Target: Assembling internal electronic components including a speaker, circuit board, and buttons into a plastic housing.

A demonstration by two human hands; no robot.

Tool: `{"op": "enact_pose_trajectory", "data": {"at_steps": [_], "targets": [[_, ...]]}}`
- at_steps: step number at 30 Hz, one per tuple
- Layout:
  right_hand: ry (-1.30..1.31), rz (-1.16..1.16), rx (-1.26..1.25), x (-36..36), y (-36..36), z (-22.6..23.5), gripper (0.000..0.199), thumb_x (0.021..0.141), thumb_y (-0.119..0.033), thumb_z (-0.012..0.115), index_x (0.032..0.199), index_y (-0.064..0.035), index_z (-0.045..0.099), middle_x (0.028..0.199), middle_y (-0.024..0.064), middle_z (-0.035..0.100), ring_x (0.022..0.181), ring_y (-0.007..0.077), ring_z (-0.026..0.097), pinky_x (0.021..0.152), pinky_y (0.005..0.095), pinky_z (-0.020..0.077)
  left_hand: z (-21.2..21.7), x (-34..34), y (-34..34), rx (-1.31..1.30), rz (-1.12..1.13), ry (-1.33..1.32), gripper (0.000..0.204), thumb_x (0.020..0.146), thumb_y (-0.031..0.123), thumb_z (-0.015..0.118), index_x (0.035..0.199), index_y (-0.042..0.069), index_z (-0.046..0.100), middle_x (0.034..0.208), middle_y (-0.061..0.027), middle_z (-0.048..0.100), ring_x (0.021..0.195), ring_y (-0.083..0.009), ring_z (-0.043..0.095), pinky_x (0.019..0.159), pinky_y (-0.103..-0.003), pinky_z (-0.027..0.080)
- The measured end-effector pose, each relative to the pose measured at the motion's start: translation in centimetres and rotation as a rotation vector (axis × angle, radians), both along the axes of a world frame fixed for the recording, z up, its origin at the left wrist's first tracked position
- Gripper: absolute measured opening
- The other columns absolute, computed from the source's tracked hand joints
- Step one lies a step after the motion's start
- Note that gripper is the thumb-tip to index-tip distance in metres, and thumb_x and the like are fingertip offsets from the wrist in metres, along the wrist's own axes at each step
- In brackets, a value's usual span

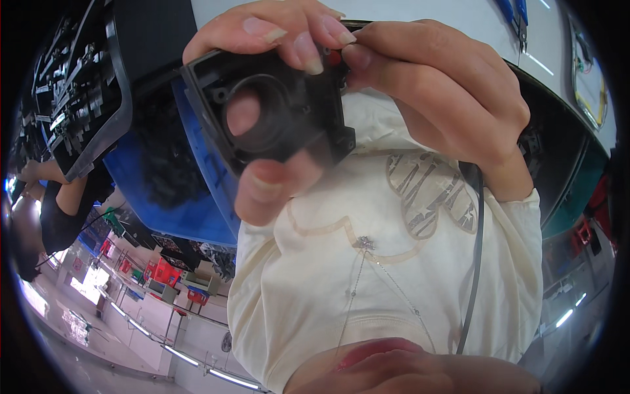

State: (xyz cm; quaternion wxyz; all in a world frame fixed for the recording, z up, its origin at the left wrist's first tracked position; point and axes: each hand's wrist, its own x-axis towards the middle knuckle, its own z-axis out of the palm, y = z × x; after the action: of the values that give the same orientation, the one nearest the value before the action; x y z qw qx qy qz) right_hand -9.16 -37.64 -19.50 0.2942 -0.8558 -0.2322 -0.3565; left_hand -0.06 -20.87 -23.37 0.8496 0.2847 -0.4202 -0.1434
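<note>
My left hand [259, 187] holds a black plastic housing [308, 105] up close, fingers over its top edge and thumb below. The housing has a round opening, through which a fingertip shows. A small red piece [335, 58] sits at its upper right corner. At that corner my right hand [453, 85] has its thumb and index finger pinched together beside the red piece. Whatever lies between those fingertips is too small and covered to make out.
A black tray [121, 85] piled with dark parts stands at the left, above a blue bin [190, 220] of black pieces. Blue-handled pliers [518, 20] lie on the white table at the top right. A green bin [567, 203] is below the table edge; another person's arm [69, 197] is far left.
</note>
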Motion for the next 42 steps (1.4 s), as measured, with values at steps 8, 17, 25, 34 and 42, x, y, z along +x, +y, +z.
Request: {"op": "enact_pose_trajectory", "data": {"at_steps": [8, 17, 25, 34, 42], "targets": [[0.104, -0.099, 0.188, -0.2, 0.1, -1.3, 0.028, 0.064, 0.001, 0.085, 0.089, 0.0051, 0.074, 0.091, 0.0174, 0.072, 0.076, 0.0257, 0.072, 0.063, 0.0297, 0.0582, 1.1, -2.1, -1.4, 0.123, 0.045, 0.259, 0.074, 0.081, 0.052, 0.069, 0.129, -0.001, 0.047, 0.108, -0.0146, 0.052, 0.107, -0.0341, 0.051, 0.102, -0.049, 0.039], [0.522, -0.348, 0.172, 1.1, -10.7, 3.0, 0.021, 0.082, -0.006, 0.079, 0.103, -0.0061, 0.077, 0.092, 0.0051, 0.075, 0.083, 0.0197, 0.070, 0.073, 0.0287, 0.0548, 0.6, 0.3, -2.4, 0.174, 0.156, 0.322, 0.074, 0.081, 0.062, 0.066, 0.125, 0.006, 0.048, 0.106, -0.0136, 0.055, 0.097, -0.0320, 0.059, 0.085, -0.045, 0.052], [0.719, -0.679, 0.051, -0.3, -21.7, 5.5, 0.025, 0.087, -0.018, 0.076, 0.103, 0.0016, 0.072, 0.092, 0.0105, 0.073, 0.082, 0.0185, 0.069, 0.075, 0.0314, 0.0543, -0.6, 2.0, -4.1, 0.416, 0.344, 0.206, 0.093, 0.078, 0.084, 0.059, 0.134, 0.011, 0.045, 0.114, -0.0113, 0.054, 0.116, -0.0348, 0.056, 0.109, -0.063, 0.041], [0.894, -1.112, 0.425, -16.0, -38.0, 2.1, 0.036, 0.084, 0.000, 0.068, 0.121, -0.0042, 0.067, 0.103, 0.0063, 0.067, 0.095, 0.0156, 0.064, 0.080, 0.0303, 0.0536, -1.2, 3.4, -4.5, 0.291, 0.178, 0.216, 0.107, 0.062, 0.088, 0.060, 0.139, 0.015, 0.041, 0.129, -0.0100, 0.053, 0.121, -0.0410, 0.057, 0.098, -0.055, 0.054], [0.790, -1.217, -0.124, -16.9, -42.1, -0.4, 0.052, 0.073, 0.011, 0.069, 0.122, -0.0090, 0.066, 0.119, 0.0131, 0.062, 0.111, 0.0291, 0.060, 0.092, 0.0399, 0.0520, -0.4, 2.8, -4.1, 0.412, 0.213, 0.234, 0.103, 0.065, 0.085, 0.063, 0.138, 0.015, 0.042, 0.128, -0.0091, 0.053, 0.118, -0.0369, 0.056, 0.094, -0.050, 0.056]]}}
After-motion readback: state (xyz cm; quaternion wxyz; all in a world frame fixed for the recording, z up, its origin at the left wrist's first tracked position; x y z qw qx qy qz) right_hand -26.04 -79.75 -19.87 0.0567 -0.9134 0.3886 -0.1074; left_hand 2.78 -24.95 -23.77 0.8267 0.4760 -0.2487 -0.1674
